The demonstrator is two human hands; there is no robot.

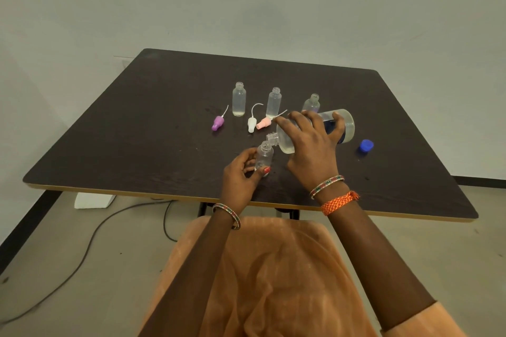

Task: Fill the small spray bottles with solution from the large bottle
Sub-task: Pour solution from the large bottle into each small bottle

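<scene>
My right hand (309, 145) grips the large clear bottle (346, 124) and tips it on its side, its open neck just above a small clear bottle (265, 154). My left hand (242, 175) holds that small bottle upright on the dark table (137, 131). Three more small open bottles stand farther back: one at the left (239, 99), one in the middle (273, 102), one partly behind the large bottle (312, 103). Clear liquid shows in the bottom of the left one.
Three spray tops with thin tubes lie on the table: purple (218, 122), white (251, 123), pink (264, 122). The large bottle's blue cap (366, 145) lies to the right. A cable (90, 241) runs over the floor at the left.
</scene>
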